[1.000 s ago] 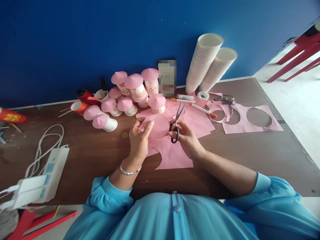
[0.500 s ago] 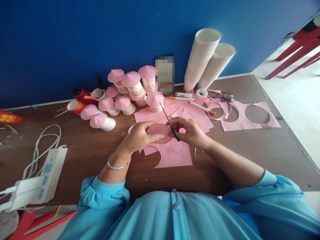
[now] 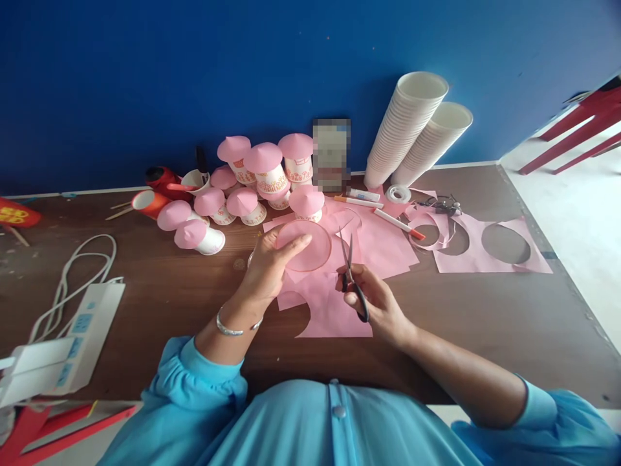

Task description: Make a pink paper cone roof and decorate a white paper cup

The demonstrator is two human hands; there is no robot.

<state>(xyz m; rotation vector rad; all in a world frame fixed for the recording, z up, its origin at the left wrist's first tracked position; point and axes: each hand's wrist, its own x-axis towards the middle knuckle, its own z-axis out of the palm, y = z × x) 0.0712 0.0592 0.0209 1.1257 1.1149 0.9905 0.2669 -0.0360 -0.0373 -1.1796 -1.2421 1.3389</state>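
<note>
My left hand (image 3: pixel 272 262) pinches a round pink paper disc (image 3: pixel 315 249) by its left side, thumb on top. In my right hand (image 3: pixel 381 304) are black-handled scissors (image 3: pixel 359 301), their blades parted and pointing up and away, just right of the disc. Below both hands lies a cut pink sheet (image 3: pixel 339 310) with curved edges. Right behind the disc stands a white cup with a pink cone top (image 3: pixel 306 202).
Several pink-topped cups (image 3: pixel 262 158) stand at the back left, near a blurred upright panel (image 3: pixel 332 155). Two tall stacks of white cups (image 3: pixel 405 129) lean against the wall. Markers (image 3: pixel 398 223), tape (image 3: pixel 398 193) and holed pink sheets (image 3: pixel 475 259) lie right; a power strip (image 3: pixel 92 336) lies left.
My right hand has moved away from the disc, toward me and to the right, and the scissors have opened. The disc, in my left hand, now shows more of its face.
</note>
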